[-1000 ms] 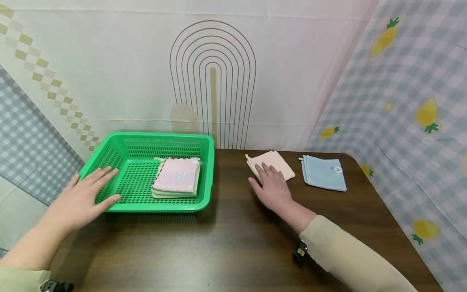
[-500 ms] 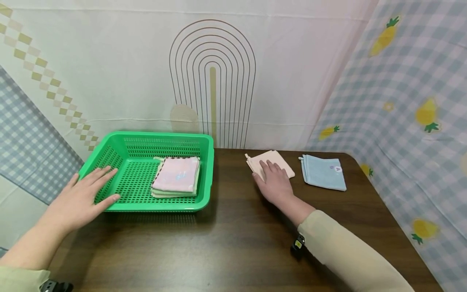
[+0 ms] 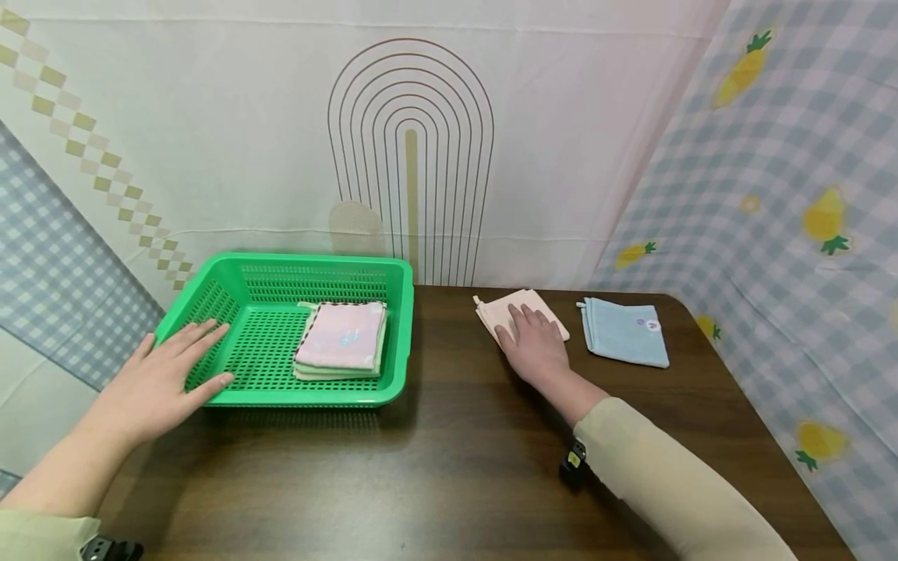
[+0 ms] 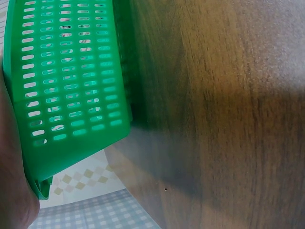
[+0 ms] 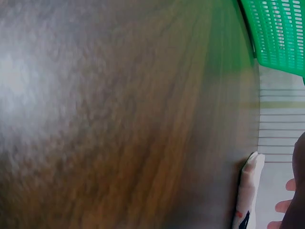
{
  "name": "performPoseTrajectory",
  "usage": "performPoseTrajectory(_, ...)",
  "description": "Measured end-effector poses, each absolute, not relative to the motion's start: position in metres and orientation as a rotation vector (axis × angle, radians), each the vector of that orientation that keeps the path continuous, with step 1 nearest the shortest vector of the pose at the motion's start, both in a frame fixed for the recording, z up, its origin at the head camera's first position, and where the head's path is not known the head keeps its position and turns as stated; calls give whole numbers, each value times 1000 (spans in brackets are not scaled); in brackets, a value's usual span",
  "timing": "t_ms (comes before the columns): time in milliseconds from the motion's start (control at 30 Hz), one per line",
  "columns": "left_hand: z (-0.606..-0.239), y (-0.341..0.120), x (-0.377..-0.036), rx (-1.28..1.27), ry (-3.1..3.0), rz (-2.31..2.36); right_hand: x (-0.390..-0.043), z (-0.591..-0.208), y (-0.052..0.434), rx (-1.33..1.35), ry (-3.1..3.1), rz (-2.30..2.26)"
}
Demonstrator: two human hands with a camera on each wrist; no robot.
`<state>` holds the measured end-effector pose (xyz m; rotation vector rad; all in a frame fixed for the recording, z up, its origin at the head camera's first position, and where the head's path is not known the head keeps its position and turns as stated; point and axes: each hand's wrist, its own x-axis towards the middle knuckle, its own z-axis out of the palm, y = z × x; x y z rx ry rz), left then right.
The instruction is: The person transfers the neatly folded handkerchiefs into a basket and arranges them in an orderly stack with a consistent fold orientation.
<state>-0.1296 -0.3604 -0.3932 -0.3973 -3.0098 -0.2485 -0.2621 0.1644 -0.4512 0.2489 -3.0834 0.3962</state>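
Observation:
My left hand [image 3: 157,382] lies with spread, straight fingers over the front left corner of a green perforated plastic basket [image 3: 302,399]. The left wrist view has this hand [image 4: 12,167] against the basket's rim. Inside, to the right, sits a stack of folded small towels, a pink one [image 3: 342,335] with dark checked edging on top. Over a folded peach towel [image 3: 500,313] hovers my right hand [image 3: 539,347], its fingers extended. A gap shows between the fingers and that towel [image 5: 249,191] in the right wrist view. Right of it lies a folded light blue towel [image 3: 620,335].
Everything stands on a dark brown wooden table [image 3: 449,467]. A white printed cloth [image 3: 561,140] hangs behind its back edge. Checked fabric with pineapples [image 3: 765,257] drapes along the right side, and more checked fabric [image 3: 56,265] hangs at the left.
My right hand has shifted slightly to the right over the peach towel. The left hand, the basket and the towels have stayed in place.

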Motion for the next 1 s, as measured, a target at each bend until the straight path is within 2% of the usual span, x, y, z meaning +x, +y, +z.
performPoseTrajectory(1000, -395, -362, -131, -393, -3004, -240, -289, -464, 190, 54, -3134, 425)
